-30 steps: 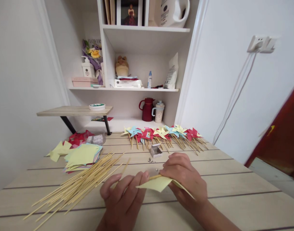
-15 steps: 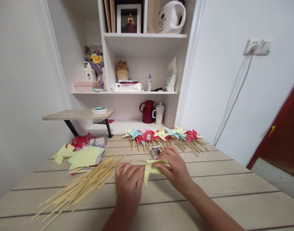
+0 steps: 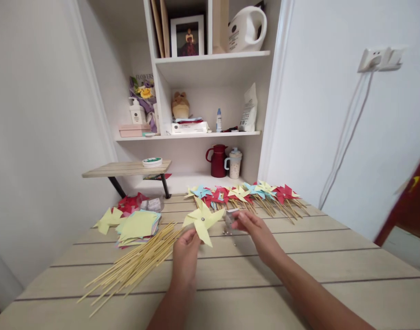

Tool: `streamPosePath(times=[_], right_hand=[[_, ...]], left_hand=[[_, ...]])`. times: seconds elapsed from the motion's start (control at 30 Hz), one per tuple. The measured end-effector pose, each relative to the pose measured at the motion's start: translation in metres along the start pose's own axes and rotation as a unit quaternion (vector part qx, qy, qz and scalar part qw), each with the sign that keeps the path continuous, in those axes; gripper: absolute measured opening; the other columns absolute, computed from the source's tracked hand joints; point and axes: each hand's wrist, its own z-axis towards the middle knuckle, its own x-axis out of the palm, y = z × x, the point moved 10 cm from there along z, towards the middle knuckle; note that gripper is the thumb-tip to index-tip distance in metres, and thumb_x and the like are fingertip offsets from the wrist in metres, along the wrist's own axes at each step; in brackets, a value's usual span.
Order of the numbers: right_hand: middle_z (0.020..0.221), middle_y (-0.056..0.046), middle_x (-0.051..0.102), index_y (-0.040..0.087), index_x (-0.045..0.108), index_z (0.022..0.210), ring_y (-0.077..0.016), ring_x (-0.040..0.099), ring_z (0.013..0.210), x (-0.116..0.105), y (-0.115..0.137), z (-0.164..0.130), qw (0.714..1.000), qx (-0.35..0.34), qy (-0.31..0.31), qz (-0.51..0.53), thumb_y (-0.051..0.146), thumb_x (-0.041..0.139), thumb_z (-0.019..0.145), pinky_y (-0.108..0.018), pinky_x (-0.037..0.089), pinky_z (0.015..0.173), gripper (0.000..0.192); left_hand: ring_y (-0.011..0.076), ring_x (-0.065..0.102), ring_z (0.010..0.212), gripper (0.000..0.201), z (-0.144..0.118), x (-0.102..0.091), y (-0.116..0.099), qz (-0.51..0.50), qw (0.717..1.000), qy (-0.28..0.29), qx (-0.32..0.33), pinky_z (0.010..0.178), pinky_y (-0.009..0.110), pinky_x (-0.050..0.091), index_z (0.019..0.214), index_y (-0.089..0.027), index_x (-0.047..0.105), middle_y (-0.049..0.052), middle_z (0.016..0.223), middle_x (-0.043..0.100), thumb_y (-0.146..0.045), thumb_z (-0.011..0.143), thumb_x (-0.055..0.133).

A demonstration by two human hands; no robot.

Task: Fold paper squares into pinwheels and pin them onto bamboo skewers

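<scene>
Left hand (image 3: 186, 251): closed beneath the yellow pinwheel (image 3: 204, 225), holding it up.
Yellow pinwheel: above the tabletop (image 3: 244, 302); fastening looks done.
Right hand (image 3: 253, 229): fingers curled near the small box (image 3: 229, 221); contents unclear.
Pinwheel row (image 3: 240, 193): farther back; placing there would need steady left-hand guidance.

Left fingers (image 3: 189, 236) closed, right fingers (image 3: 243, 219) loosely bent

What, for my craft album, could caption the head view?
Left hand holding a yellow paper pinwheel, more pinwheels lying beyond.
</scene>
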Motion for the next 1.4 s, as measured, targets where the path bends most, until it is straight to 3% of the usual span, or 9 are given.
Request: streamPosePath(times=[0.1,0.2,0.3,0.43,0.63,0.8,0.97,1.2,1.4], right_hand=[[0.081,-0.007,0.073,0.017,0.063,0.095,-0.0208,0.068,0.082,0.041,-0.017,-0.014,0.990,0.077,0.104,0.058,0.057,0.068,0.079,-0.036,0.050,0.085,0.043],[0.089,-0.007,0.073,0.019,0.057,0.107,-0.0157,0.069,0.069,0.079,-0.022,-0.034,0.971,0.118,0.184,0.094,0.052,0.074,0.074,-0.028,0.051,0.064,0.050],[0.085,-0.002,0.071,0.022,0.050,0.119,-0.0110,0.063,0.045,0.099,-0.023,-0.046,0.960,0.132,0.232,0.081,0.053,0.070,0.075,-0.020,0.038,0.039,0.058],[0.071,0.004,0.066,0.020,0.050,0.114,-0.0066,0.050,0.031,0.093,-0.021,-0.044,0.968,0.133,0.209,0.044,0.050,0.071,0.073,-0.017,0.025,0.028,0.055],[0.070,0.006,0.067,0.021,0.051,0.102,-0.0029,0.043,0.027,0.083,-0.023,-0.043,0.965,0.160,0.206,0.019,0.036,0.073,0.068,-0.016,0.016,0.027,0.043],[0.078,0.005,0.068,0.020,0.053,0.092,-0.0053,0.052,0.032,0.090,-0.032,-0.048,0.955,0.186,0.232,0.008,0.025,0.072,0.061,-0.017,0.024,0.029,0.038],[0.070,0.004,0.062,0.017,0.059,0.081,-0.0062,0.054,0.041,0.094,-0.039,-0.046,0.960,0.179,0.215,0.026,0.023,0.073,0.057,-0.019,0.035,0.039,0.029],[0.049,0.007,0.053,0.018,0.058,0.070,-0.0079,0.047,0.041,0.092,-0.054,-0.042,0.967,0.178,0.180,-0.011,0.025,0.068,0.058,-0.018,0.030,0.035,0.017],[0.046,0.005,0.052,0.019,0.054,0.065,-0.0085,0.045,0.039,0.089,-0.059,-0.040,0.971,0.168,0.167,-0.025,0.039,0.066,0.067,-0.019,0.030,0.035,0.024]], left_hand=[[0.0133,0.061,0.074,0.024,0.003,-0.003,0.002,-0.094,0.995,-0.021,-0.015,0.073,0.023,0.046,0.082,-0.015,0.076,0.005,0.081,0.073,-0.029,0.063,0.079],[0.0099,0.057,0.064,0.025,0.000,0.002,0.011,-0.185,0.980,-0.051,-0.057,0.063,0.021,0.045,0.076,-0.014,0.074,0.003,0.073,0.069,-0.022,0.054,0.083],[0.0104,0.055,0.057,0.022,-0.007,0.020,0.016,-0.213,0.972,-0.044,-0.087,0.053,0.021,0.042,0.070,-0.014,0.070,0.001,0.064,0.064,-0.022,0.054,0.083],[0.0123,0.061,0.066,0.024,-0.014,0.035,0.005,-0.225,0.972,-0.047,-0.052,0.058,0.021,0.045,0.077,-0.015,0.069,0.003,0.075,0.068,-0.024,0.059,0.082],[0.0109,0.057,0.054,0.027,-0.013,0.043,0.008,-0.210,0.975,-0.033,-0.062,0.049,0.020,0.043,0.074,-0.015,0.062,-0.002,0.062,0.059,-0.029,0.060,0.082],[0.0144,0.059,0.047,0.030,-0.012,0.040,0.027,-0.188,0.973,-0.053,-0.119,0.042,0.024,0.045,0.080,-0.018,0.057,-0.004,0.063,0.057,-0.027,0.063,0.080],[0.0120,0.059,0.046,0.032,-0.010,0.037,0.029,-0.199,0.972,-0.051,-0.116,0.048,0.028,0.051,0.088,-0.018,0.058,-0.003,0.071,0.058,-0.027,0.066,0.080],[0.0101,0.059,0.056,0.033,-0.008,0.034,0.042,-0.233,0.962,-0.048,-0.132,0.048,0.021,0.047,0.088,-0.017,0.061,0.000,0.076,0.061,-0.028,0.064,0.082],[0.0073,0.050,0.048,0.036,-0.012,0.048,0.043,-0.226,0.967,0.022,-0.118,0.040,0.017,0.034,0.079,-0.016,0.061,-0.003,0.066,0.057,-0.037,0.061,0.084]])
